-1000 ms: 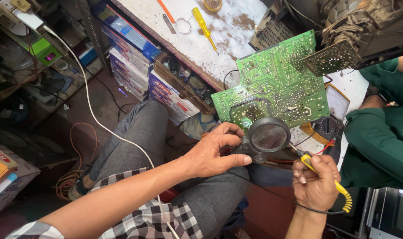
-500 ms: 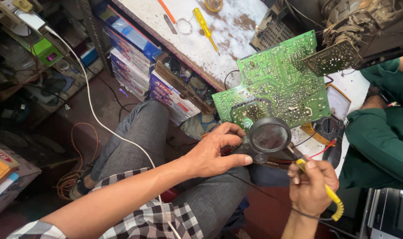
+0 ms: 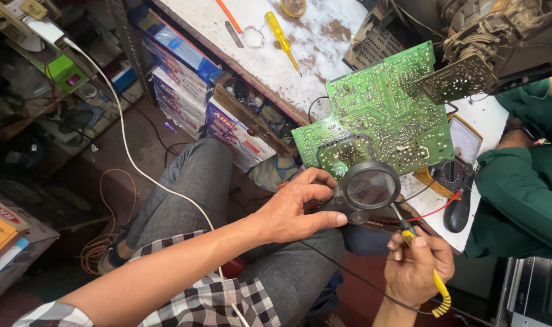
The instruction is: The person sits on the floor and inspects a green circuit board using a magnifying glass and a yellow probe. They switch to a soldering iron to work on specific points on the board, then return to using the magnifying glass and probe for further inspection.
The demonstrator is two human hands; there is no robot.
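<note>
holding a yellow-handled probe [image 3: 420, 254] in a closed pinch, the right hand [image 3: 418, 266] sits nearest the camera, below the green circuit board [image 3: 379, 118]; the probe's thin tip slants up toward the board's lower edge, and its coiled yellow cord hangs down from the hand. just left of it, the left hand [image 3: 297, 209] has its grip pressed around the dark handle of a round magnifying glass [image 3: 371, 188], whose lens overlaps the board's near edge. the board lies tilted, jutting off the front of the dusty white bench [image 3: 300, 54]. beyond the board on the bench lies a yellow screwdriver [image 3: 280, 36]. right of the board, a person's green sleeve [image 3: 521, 181] rests beside a multimeter [image 3: 455, 163].
</note>
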